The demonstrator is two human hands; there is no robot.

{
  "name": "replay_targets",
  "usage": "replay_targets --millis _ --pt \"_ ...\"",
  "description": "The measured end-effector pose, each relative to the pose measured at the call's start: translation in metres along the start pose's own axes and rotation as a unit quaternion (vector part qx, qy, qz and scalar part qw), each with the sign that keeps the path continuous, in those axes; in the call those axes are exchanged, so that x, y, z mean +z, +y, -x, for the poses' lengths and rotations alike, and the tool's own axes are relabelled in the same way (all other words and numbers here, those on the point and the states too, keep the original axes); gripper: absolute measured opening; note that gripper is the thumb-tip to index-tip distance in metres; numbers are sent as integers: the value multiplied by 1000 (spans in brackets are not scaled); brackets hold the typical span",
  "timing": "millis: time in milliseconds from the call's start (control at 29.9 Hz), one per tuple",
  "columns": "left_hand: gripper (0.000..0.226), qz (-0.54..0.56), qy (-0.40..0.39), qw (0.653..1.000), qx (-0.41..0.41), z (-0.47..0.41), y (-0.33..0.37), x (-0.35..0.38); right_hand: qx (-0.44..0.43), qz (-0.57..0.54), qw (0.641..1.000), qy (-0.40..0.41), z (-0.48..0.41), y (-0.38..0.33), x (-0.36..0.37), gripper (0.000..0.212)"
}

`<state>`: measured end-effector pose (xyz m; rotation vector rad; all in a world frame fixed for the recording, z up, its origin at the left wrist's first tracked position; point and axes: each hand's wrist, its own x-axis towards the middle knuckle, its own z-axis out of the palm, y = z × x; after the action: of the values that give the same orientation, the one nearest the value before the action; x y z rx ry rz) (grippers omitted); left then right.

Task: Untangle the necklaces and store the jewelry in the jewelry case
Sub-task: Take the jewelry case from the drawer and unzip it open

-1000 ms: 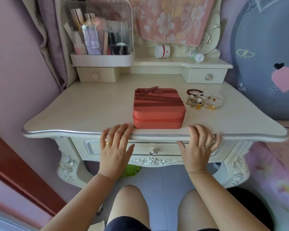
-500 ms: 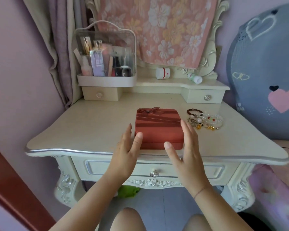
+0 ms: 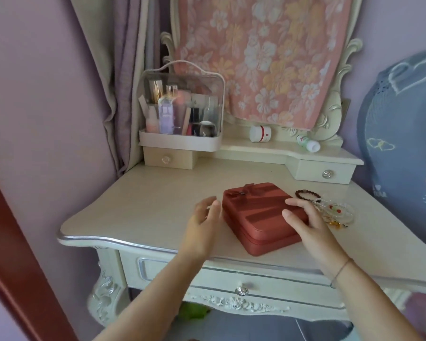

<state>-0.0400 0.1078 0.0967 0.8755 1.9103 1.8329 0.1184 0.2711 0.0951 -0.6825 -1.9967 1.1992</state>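
Closest to you is the front drawer with its shiny knob (image 3: 241,290), under the edge of the pale surface (image 3: 145,205). Your 2 arms reach over that edge.

Your left hand (image 3: 202,225) is just left of the jewelry case (image 3: 261,217). Its fingers (image 3: 207,204) are spread a little and loose, and they hold nothing. The hand looks blurry, so you cannot tell if it touches the case.

Your right hand (image 3: 308,220) rests on the right side of the case. Your thumb and 1 finger lie flat on the lid, a bit apart. The other fingers are hidden behind the hand. A thin band (image 3: 341,269) goes around that wrist.

The red case is shut. It sits on the surface near the front edge, turned at a slant.

The jewelry (image 3: 337,210) lies in a small pile on the surface, just right of the case and partly behind your right hand. A dark bead bracelet (image 3: 308,194) is at the back of the pile. The rest is clear and gold bits all mixed up.

Farther back, on a raised shelf, a clear makeup box (image 3: 182,114) full of bottles stands on the left. A white jar (image 3: 260,134) and a little bottle (image 3: 309,143) lying on its side are to the right of it.

Behind them hangs a pink flower cloth (image 3: 268,57). A curtain (image 3: 113,70) is on the left, and a big blue cushion (image 3: 403,143) with hearts is on the right.
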Motion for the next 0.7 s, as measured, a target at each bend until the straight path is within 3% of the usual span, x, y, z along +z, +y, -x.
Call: replay_targets --millis 134,301,401,501,602,702 --pt "44 -7 -111 993 -47 -53 -10 -14 15 -26 999 -10 -6 -2 -3 20" --pt "67 21 -160 987 -17 -28 6 2 17 -23 1000 11 -1 -3 3 25" --pt "56 45 -157 986 26 -7 1 14 4 -1 999 32 6 -2 11 36" --pt "53 28 -115 993 -21 -27 1 9 -1 -2 999 45 6 -1 14 30" --pt "37 -14 -137 990 -24 -59 -2 2 6 -12 999 42 5 -1 13 27" --pt "39 -49 -151 987 -31 -76 -5 1 10 -15 999 36 5 -1 13 27"
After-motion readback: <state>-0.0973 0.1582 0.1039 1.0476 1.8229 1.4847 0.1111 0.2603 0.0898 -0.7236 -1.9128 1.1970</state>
